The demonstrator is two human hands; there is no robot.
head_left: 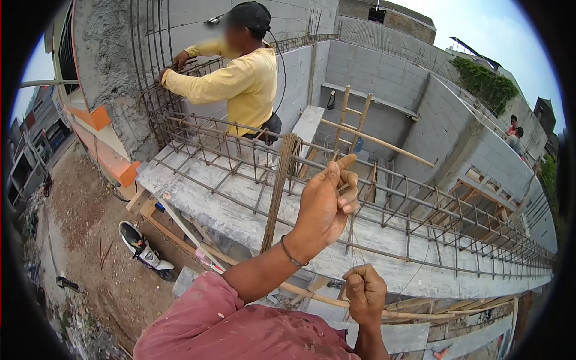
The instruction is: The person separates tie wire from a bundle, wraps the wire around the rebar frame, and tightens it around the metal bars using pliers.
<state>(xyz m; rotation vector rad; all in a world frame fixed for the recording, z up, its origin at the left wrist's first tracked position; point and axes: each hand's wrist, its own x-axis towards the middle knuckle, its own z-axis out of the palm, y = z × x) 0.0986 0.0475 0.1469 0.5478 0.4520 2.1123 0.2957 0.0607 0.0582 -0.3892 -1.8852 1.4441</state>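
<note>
Thin strands of tie wire (355, 245) run between my two hands, with bent ends standing up above the upper one. My left hand (329, 204), wearing a dark wristband, is raised over the rebar cage (414, 217) and pinches the wire between thumb and fingers. Lower down, near my chest, my right hand (365, 293) is closed around the lower part of the strands. Just left of my left hand, a thick bundle of tie wire (278, 195) hangs folded over the cage's top bar. The cage lies along a pale concrete-stained formwork board (234, 201).
A co-worker in a yellow shirt (252, 81) handles vertical rebar (150, 66) beside the rough column. Far below on the left stands a scooter (144, 249), past the formwork edge. A bamboo ladder (353, 117) leans inside the block walls. Two people (514, 135) sit far right.
</note>
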